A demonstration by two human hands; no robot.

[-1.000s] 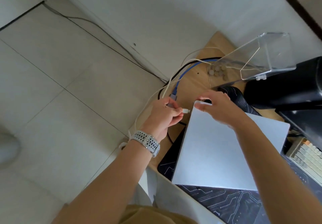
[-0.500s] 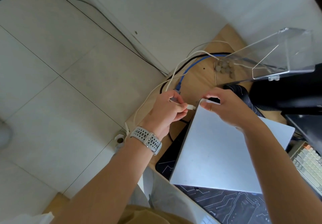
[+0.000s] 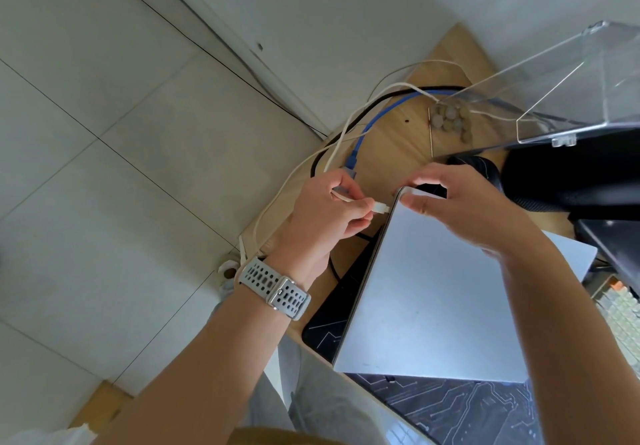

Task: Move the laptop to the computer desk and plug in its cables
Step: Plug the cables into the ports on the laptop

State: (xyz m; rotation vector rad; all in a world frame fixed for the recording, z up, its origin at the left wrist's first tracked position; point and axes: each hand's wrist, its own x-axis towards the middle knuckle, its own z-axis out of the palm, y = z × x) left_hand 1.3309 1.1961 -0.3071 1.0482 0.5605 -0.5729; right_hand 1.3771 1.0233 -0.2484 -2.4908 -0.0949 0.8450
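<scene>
The closed silver laptop (image 3: 443,302) lies on a dark desk mat (image 3: 460,406) at the left end of the wooden desk (image 3: 391,136). My left hand (image 3: 329,212) pinches the white cable (image 3: 332,154) just behind its white plug (image 3: 381,207). The plug tip touches the laptop's left edge near the far corner. My right hand (image 3: 464,209) grips that far left corner of the laptop, thumb on the lid. A blue cable (image 3: 377,112) with a grey plug and a black cable (image 3: 349,126) trail over the desk edge behind my left hand.
A clear acrylic stand (image 3: 561,91) rises at the back right, with several coins (image 3: 450,121) under it. A black monitor base (image 3: 571,178) sits right of the laptop. A keyboard (image 3: 620,309) shows at the right edge. Tiled floor (image 3: 104,167) lies left of the desk.
My left hand has carried the white plug rightward until it meets the laptop's left edge. My right hand stays on the laptop's far corner.
</scene>
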